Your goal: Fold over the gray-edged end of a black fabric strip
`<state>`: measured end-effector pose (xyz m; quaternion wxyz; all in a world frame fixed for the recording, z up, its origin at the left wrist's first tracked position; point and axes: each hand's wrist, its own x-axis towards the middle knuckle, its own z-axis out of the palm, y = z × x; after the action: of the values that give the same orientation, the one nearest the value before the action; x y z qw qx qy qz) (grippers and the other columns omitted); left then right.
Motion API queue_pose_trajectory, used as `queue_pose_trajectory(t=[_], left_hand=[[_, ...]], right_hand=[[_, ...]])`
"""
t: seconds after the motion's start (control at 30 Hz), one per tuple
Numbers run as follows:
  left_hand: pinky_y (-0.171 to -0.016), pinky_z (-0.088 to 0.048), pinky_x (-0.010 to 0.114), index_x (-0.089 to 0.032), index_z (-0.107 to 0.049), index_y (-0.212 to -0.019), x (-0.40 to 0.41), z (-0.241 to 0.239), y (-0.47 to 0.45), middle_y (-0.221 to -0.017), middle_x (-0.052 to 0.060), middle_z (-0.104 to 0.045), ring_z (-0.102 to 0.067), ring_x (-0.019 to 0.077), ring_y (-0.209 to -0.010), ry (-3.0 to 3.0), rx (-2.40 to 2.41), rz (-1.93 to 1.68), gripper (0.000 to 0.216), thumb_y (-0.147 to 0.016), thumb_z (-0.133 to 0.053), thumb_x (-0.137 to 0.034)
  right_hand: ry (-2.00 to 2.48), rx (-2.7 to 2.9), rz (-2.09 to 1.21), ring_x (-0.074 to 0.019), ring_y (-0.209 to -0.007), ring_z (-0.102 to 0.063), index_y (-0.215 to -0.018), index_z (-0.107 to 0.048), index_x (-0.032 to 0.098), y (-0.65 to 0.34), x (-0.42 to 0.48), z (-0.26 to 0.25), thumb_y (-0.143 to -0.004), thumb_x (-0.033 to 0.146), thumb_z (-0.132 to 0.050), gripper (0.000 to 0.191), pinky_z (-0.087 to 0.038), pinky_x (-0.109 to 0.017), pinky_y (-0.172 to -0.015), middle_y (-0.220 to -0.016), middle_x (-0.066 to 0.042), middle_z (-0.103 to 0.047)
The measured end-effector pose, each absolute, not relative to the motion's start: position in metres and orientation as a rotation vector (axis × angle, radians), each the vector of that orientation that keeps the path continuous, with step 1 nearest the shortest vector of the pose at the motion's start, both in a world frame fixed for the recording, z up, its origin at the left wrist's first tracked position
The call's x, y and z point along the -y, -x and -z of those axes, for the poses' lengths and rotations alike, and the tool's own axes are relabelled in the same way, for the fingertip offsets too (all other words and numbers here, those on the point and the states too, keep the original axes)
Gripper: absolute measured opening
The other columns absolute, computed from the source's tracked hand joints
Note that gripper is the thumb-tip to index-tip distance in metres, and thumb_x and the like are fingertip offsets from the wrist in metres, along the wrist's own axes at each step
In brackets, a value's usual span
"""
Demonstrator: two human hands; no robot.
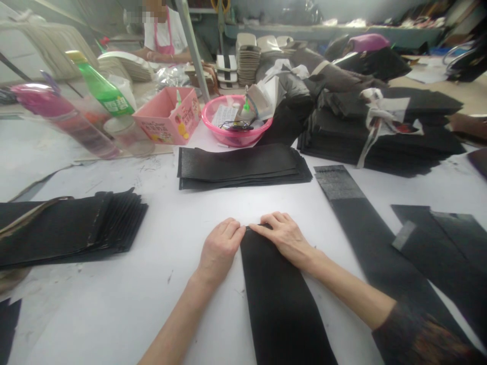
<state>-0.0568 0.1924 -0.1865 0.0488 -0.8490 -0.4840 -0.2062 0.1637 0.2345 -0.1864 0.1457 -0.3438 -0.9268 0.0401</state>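
A long black strip of leather-like material [281, 299] lies lengthwise before me on the white table. At the left corner of its far end, my left hand [220, 248] is closed, thumb and fingers pinching the edge. My right hand [283, 235] presses on the same far edge, its thumb beside the left thumb and its fingers curled over the end. The edge between the two thumbs looks folded, with a small pale mark there. Beyond my hands rests a stack of short black strips [239, 165]. Right of my right hand stretches another long black strip [365, 238] with a greyish end.
A bundle of black strips [72, 228] lies at left, more black pieces [449, 248] at right. Behind stand a pink basin [236, 137], a pink box [167, 116], a green bottle [102, 86] and tied black stacks [380, 132]. A person [167, 35] sits across the table.
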Motion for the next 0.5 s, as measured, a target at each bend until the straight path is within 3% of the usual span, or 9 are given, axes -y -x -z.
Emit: queue_pose_trajectory(t=[0.33, 0.5], left_hand=[[-0.098, -0.053, 0.040, -0.011, -0.055, -0.121, -0.1914, 0.1912, 0.0603, -0.110, 0.011, -0.063, -0.056, 0.0248, -0.112, 2.576, 1.525, 0.668, 0.028, -0.093, -0.051, -0.012], [-0.097, -0.054, 0.039, -0.009, -0.060, -0.110, -0.1887, 0.1867, 0.0595, -0.106, 0.011, -0.062, -0.057, 0.0249, -0.111, 2.593, 1.488, 0.682, 0.020, -0.092, -0.051, -0.010]], right_hand=[[0.994, 2.730, -0.082, -0.0228, -0.102, -0.050, -0.136, -0.050, 0.034, -0.1627, -0.2351, 0.1859, -0.099, 0.018, -0.044, 0.041, -0.043, -0.038, -0.088, -0.112, -0.007, -0.055], [0.998, 2.727, -0.080, -0.0226, -0.102, -0.050, -0.136, -0.051, 0.035, -0.1626, -0.2342, 0.1857, -0.098, 0.018, -0.046, 0.041, -0.043, -0.037, -0.087, -0.112, -0.007, -0.056]])
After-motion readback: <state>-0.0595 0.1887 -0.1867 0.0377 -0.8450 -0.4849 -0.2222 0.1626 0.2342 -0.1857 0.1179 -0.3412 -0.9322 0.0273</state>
